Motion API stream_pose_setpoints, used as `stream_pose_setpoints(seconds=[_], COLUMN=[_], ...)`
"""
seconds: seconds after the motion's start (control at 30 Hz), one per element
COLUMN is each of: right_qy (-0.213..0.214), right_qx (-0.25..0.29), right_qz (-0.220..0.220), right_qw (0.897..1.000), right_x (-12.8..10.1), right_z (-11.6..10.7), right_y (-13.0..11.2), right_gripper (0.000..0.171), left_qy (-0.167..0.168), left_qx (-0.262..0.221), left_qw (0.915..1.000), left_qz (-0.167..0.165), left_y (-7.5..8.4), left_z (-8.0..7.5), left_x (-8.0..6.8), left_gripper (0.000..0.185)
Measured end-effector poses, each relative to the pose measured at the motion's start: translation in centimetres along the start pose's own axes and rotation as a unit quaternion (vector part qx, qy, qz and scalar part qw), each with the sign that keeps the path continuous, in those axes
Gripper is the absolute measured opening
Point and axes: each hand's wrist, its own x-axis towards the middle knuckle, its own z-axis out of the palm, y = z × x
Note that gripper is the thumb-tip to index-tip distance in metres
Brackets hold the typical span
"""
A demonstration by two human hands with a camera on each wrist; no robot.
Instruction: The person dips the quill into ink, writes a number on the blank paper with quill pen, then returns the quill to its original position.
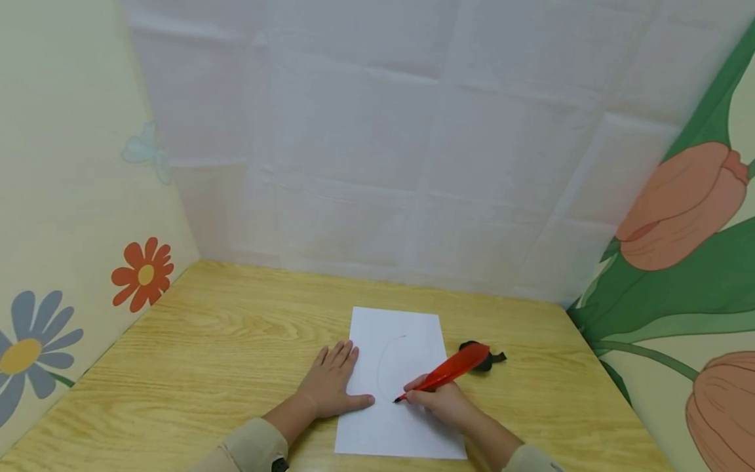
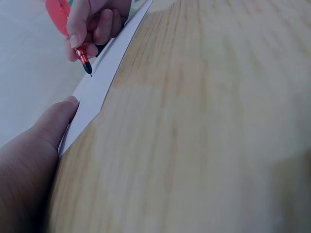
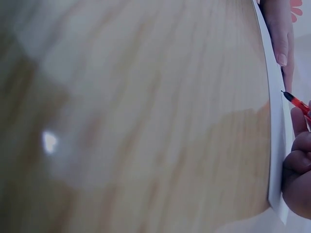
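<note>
A white sheet of paper (image 1: 389, 432) lies on the table with a thin curved line (image 1: 378, 373) drawn on it, bowed out to the left. My right hand (image 1: 439, 401) pinches a red feather pen (image 1: 454, 367), its dark tip at the lower end of that line. The pen's red barrel and black tip (image 2: 87, 67) show in the left wrist view. My left hand (image 1: 336, 387) rests flat at the sheet's left edge, fingers straight and thumb stretched over the paper. In the right wrist view the curled fingers of my right hand (image 3: 299, 165) sit low over the sheet.
A small black rounded object (image 1: 483, 364) with a short stub stands right of the paper, partly hidden by the feather. The wood-grain table (image 1: 236, 328) ends at a pale hanging cloth (image 1: 366, 164) behind, with flower-printed panels (image 1: 666, 295) at both sides.
</note>
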Motion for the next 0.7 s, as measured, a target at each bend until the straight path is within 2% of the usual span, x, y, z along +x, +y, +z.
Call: stream_pose_setpoints(seconds=[0.23, 0.7], right_qy=[0.005, 0.005], right_qx=[0.003, 0.009], right_qz=[-0.015, -0.013], right_qw=[1.000, 1.000], right_x=[-0.23, -0.44], right_z=[-0.30, -0.89], right_y=[0.07, 0.24], right_gripper=[0.026, 0.027], left_qy=[0.000, 0.004], left_qx=[0.003, -0.006], left_qw=[1.0000, 1.0000], left_qz=[-0.001, 0.004], left_y=[0.05, 0.14], left_z=[-0.05, -0.37], left_x=[-0.07, -0.31], left_gripper=[0.109, 0.107])
